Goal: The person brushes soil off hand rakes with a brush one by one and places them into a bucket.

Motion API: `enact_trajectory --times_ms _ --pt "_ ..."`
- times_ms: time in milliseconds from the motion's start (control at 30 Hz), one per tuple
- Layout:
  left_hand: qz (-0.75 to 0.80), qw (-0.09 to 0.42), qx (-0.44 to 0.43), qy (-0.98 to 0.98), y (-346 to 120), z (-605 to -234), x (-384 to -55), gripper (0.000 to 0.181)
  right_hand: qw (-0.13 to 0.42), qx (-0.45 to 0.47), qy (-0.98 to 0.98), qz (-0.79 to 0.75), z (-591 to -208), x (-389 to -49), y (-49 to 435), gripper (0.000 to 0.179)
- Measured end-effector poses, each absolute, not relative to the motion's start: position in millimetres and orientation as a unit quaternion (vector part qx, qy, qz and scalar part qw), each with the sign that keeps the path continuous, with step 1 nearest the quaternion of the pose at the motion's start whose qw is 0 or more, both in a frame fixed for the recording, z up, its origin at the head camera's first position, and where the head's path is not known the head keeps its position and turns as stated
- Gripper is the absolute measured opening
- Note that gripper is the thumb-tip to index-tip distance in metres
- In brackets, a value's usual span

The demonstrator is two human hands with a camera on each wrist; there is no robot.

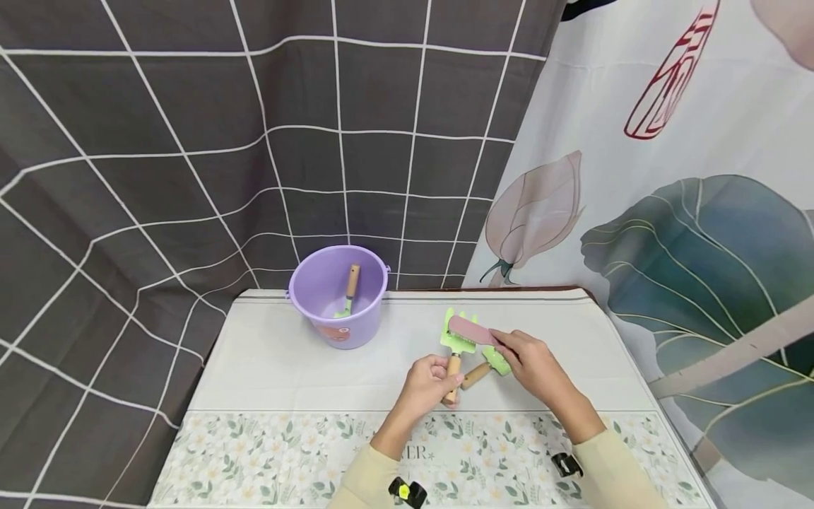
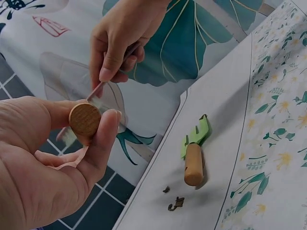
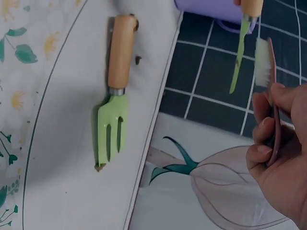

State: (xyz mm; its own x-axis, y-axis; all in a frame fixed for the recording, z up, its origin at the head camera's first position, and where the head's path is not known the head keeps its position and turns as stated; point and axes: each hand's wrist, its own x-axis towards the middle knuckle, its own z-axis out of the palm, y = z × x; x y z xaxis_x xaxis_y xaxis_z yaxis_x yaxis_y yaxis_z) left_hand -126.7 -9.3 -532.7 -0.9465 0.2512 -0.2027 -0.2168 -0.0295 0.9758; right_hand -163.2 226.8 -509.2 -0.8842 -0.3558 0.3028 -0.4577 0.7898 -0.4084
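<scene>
Head view: the left hand (image 1: 427,385) grips a green rake (image 1: 458,344) by its wooden handle, prongs toward the table's back edge, held above the right half of the white table (image 1: 254,360). The right hand (image 1: 533,359) pinches a pink brush (image 1: 469,329), its pale bristles at the rake's green head; whether they touch is hard to tell, as the wrist views are dim. Below the hands, a small green fork (image 1: 496,360) lies between the table's middle and right edge, dark bits (image 2: 177,203) near its handle end. A purple bucket (image 1: 365,329) stands at the back edge, left of middle, a wooden-handled tool (image 1: 352,281) leaning inside. A floral band (image 1: 286,452) runs along the near edge.
</scene>
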Motion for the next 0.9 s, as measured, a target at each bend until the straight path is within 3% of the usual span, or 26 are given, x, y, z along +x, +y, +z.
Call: enact_trajectory --times_ms 200,633,900 --pt "0.72 0.163 0.021 0.674 -9 -533 -126 0.032 0.093 0.24 -0.94 0.224 -510 -158 222 0.031" --pt "0.722 0.17 0.017 0.67 -6 -531 -123 0.034 0.157 0.219 -0.952 0.147 -511 -167 216 0.031" --pt "0.722 0.168 0.015 0.671 -8 -530 -123 0.036 0.155 0.19 -0.954 0.169 -511 -173 219 0.032"
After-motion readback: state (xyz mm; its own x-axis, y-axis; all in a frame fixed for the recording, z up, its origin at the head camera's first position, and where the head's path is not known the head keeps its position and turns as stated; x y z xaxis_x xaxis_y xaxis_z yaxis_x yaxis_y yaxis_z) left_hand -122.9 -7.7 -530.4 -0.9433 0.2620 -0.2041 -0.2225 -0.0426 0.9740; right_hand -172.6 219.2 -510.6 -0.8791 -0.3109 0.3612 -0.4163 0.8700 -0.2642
